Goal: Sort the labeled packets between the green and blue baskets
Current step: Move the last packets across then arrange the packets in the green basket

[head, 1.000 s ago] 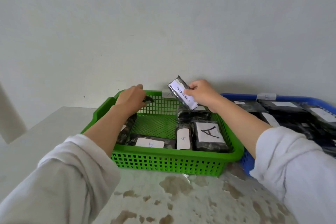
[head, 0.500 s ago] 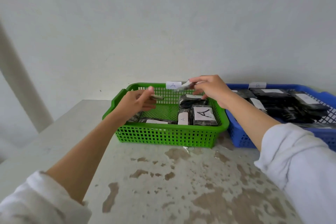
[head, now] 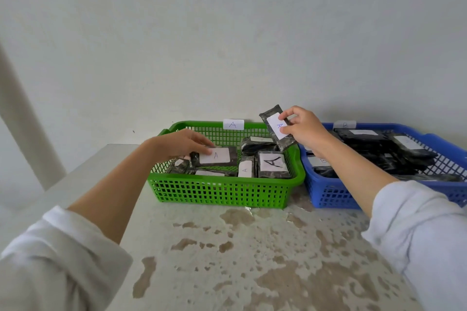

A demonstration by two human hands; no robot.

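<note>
Landmark is the green basket [head: 222, 192], standing on a stained table [head: 227, 260]. Behind its front wall lie dark film packets [head: 273, 165], flat, white labels up, reading A where legible. Left of the basket's centre, the left hand [head: 182, 144] is almost flat, fingertips resting on the label edge of a flat packet [head: 219, 156] on top of the pile; the thumb is out of sight under the palm. Above the basket's far right corner, the right hand [head: 303, 129] pinches a raised packet [head: 276, 125] by one long edge, thumb and fingers curled onto its A label. That packet is tilted and clear of the rim. The packets look light, thin and pliable. The glossy wrap is likely slippery, so the paper label or a pinch across an edge is the better hold. Right of the green basket, just beside it, is the blue basket [head: 328, 194]. It is packed with dark packets, its right end cut off and its near left part covered by the forearm. A paper tag [head: 233, 124] on the green basket's far rim reads A; the blue rim's second tag [head: 344, 124] is blurred, possibly B.
</note>
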